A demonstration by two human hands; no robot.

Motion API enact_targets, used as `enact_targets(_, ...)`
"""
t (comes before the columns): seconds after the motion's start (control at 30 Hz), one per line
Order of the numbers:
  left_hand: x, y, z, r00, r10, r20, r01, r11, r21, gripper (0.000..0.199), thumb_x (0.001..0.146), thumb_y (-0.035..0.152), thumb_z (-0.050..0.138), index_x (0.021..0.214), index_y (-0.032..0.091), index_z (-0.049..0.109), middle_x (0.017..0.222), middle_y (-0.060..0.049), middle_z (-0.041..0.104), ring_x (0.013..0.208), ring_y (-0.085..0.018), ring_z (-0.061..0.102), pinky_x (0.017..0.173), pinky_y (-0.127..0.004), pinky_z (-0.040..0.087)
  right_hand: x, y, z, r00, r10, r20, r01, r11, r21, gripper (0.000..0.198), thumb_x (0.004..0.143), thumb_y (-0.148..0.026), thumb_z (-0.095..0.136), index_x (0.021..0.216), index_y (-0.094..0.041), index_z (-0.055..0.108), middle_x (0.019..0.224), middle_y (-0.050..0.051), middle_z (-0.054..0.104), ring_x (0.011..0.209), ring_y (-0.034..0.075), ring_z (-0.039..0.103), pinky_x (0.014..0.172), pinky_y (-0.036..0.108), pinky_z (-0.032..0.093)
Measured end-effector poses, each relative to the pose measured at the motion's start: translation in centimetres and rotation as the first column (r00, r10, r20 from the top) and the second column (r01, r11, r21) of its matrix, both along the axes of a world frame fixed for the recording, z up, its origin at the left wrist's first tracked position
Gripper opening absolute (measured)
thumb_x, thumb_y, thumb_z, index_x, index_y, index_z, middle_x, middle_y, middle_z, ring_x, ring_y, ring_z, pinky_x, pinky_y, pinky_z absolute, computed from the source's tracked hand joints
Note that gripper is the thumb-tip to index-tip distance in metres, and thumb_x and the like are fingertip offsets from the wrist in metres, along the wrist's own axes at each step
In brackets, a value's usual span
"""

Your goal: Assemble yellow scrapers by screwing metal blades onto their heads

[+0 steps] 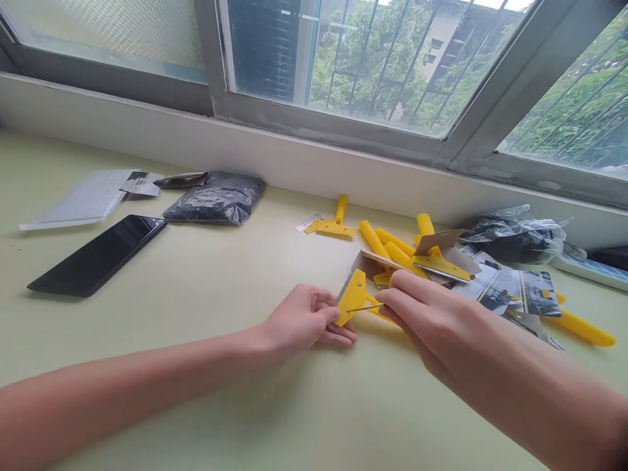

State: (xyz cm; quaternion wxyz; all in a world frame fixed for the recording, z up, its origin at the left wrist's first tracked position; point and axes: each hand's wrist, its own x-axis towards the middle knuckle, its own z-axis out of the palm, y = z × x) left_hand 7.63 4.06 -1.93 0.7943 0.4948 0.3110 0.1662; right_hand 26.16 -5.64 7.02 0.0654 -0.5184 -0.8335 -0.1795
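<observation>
My left hand (314, 317) grips the head of a yellow scraper (354, 297), thumb and fingers closed at its lower left edge. A metal blade edge runs along the head's left side, and two screws show on its face. In my right hand (426, 307) is a thin metal screwdriver (366, 308), its tip at the lower screw. The screwdriver's handle is hidden inside my fingers. The scraper's yellow handle passes rightward under my right hand. Just behind, several more yellow scrapers (392, 245) lie in a pile with opened cardboard sleeves (444, 242).
A single yellow scraper (336, 226) lies near the wall. To the left are a black phone (98, 255), a dark plastic-wrapped packet (216, 198) and a translucent sleeve (86, 196). Printed cards (500, 291) and a clear bag with dark contents (515, 235) sit at right, below the window.
</observation>
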Motion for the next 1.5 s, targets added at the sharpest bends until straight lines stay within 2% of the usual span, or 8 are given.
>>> enact_targets(0.23, 0.1, -0.6, -0.3, 0.988, 0.113, 0.105, -0.122, 0.989, 0.085, 0.03, 0.084, 0.035, 0.078, 0.091, 0.009, 0.066, 0.089, -0.012, 0.073, 0.087, -0.023, 0.075, 0.094, -0.043, 0.061, -1.7, -1.3, -0.8, 0.987, -0.112, 0.114, 0.111, 0.994, 0.019, 0.025, 0.079, -0.001, 0.042, 0.068, -0.023, 0.045, 0.057, -0.002, 0.046, 0.044, 0.014, 0.041, 0.048, 0.031, 0.02)
enact_targets(0.5, -0.3, 0.1, -0.2, 0.98, 0.131, 0.149, -0.159, 0.967, 0.197, 0.024, 0.089, 0.029, 0.07, 0.098, 0.008, 0.068, 0.092, -0.012, 0.073, 0.09, -0.023, 0.074, 0.092, -0.042, 0.062, -4.6, -2.2, -3.6, 0.946, -0.321, -0.036, 0.322, 0.929, 0.184, 0.031, 0.096, -0.017, 0.043, 0.065, -0.023, 0.042, 0.043, -0.004, 0.042, 0.032, 0.013, 0.041, 0.045, 0.029, 0.014)
enact_targets(0.67, -0.8, 0.3, -0.1, 0.959, 0.151, 0.24, -0.246, 0.866, 0.435, 0.027, 0.094, 0.038, 0.063, 0.102, 0.012, 0.068, 0.098, -0.009, 0.072, 0.098, -0.022, 0.072, 0.098, -0.041, 0.06, -5.4, -2.9, -7.2, 0.89, -0.338, -0.305, 0.372, 0.926, 0.06, 0.031, 0.103, -0.022, 0.038, 0.074, -0.021, 0.05, 0.043, -0.007, 0.043, 0.03, 0.012, 0.04, 0.04, 0.027, 0.018)
enact_targets(0.83, -1.2, 0.1, -0.4, 0.962, 0.126, 0.24, -0.253, 0.738, 0.625, 0.018, 0.1, 0.034, 0.054, 0.103, 0.018, 0.06, 0.104, -0.006, 0.072, 0.11, -0.021, 0.069, 0.104, -0.038, 0.056, -3.8, -2.7, -8.9, 0.671, -0.355, -0.651, 0.342, 0.927, -0.153, 0.022, 0.105, -0.032, 0.042, 0.101, -0.021, 0.06, 0.064, -0.002, 0.062, 0.048, 0.013, 0.055, 0.049, 0.023, 0.039)
enact_targets(1.07, -1.5, 0.2, -0.5, 0.979, 0.022, 0.204, -0.162, 0.692, 0.703, 0.011, 0.1, 0.026, 0.053, 0.092, 0.019, 0.05, 0.101, -0.008, 0.07, 0.108, -0.02, 0.071, 0.099, -0.035, 0.057, -2.8, -2.8, -9.5, 0.685, -0.229, -0.692, 0.263, 0.963, -0.06, 0.013, 0.1, -0.026, 0.052, 0.094, -0.02, 0.062, 0.058, -0.006, 0.041, 0.046, 0.01, 0.03, 0.045, 0.025, 0.026)
enact_targets(1.13, -1.6, 0.2, -0.6, 0.983, 0.0, 0.184, -0.134, 0.686, 0.715, 0.011, 0.1, 0.025, 0.053, 0.091, 0.019, 0.049, 0.101, -0.009, 0.07, 0.107, -0.021, 0.071, 0.098, -0.034, 0.057, -3.1, -3.0, -9.2, 0.558, -0.282, -0.78, 0.24, 0.955, -0.174, 0.016, 0.1, -0.032, 0.052, 0.091, -0.021, 0.061, 0.059, -0.006, 0.033, 0.048, 0.01, 0.025, 0.046, 0.027, 0.022)
enact_targets(1.3, -1.9, 0.2, -0.5, 0.987, -0.019, 0.158, -0.107, 0.66, 0.744, 0.01, 0.1, 0.024, 0.051, 0.092, 0.019, 0.048, 0.103, -0.01, 0.071, 0.108, -0.02, 0.072, 0.097, -0.032, 0.057, -3.7, -3.1, -7.2, 0.008, -0.545, -0.838, 0.043, 0.838, -0.545, 0.033, 0.095, -0.054, 0.058, 0.089, -0.021, 0.059, 0.057, -0.008, 0.023, 0.051, 0.01, 0.018, 0.047, 0.026, 0.013)
enact_targets(1.5, -1.8, 0.2, -0.6, 0.97, -0.009, 0.242, -0.19, 0.592, 0.783, 0.01, 0.101, 0.022, 0.049, 0.091, 0.02, 0.047, 0.101, -0.008, 0.07, 0.107, -0.019, 0.071, 0.096, -0.033, 0.058, -3.1, -2.3, -7.1, -0.41, -0.685, -0.602, -0.391, 0.728, -0.563, 0.035, 0.089, -0.053, 0.071, 0.088, -0.021, 0.055, 0.056, -0.012, 0.013, 0.047, 0.004, 0.008, 0.041, 0.018, 0.009)
